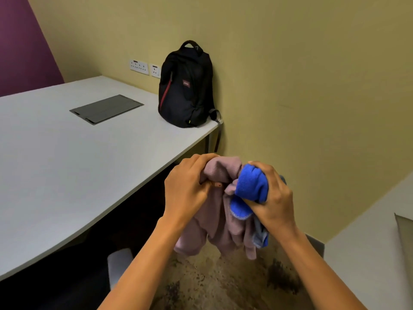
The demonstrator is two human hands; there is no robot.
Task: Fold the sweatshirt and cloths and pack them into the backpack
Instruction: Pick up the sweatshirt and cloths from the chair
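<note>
A black backpack (185, 86) with a red stripe stands upright and zipped at the far right corner of the white table (67, 157), leaning on the yellow wall. In front of me, off the table's right edge and above the floor, I hold a bundle of fabric. My left hand (185, 189) grips a bunched dusty-pink garment (221, 229) that hangs down in folds. My right hand (272, 198) clutches a bright blue cloth (252, 186); a grey-blue piece (260, 236) dangles beneath it.
A grey flap panel (106, 109) is set flush in the tabletop. Wall sockets (145, 67) sit behind the backpack. A second white surface (368, 265) lies at the right. A grey seat (119, 265) is under the table, over speckled brown floor (223, 285).
</note>
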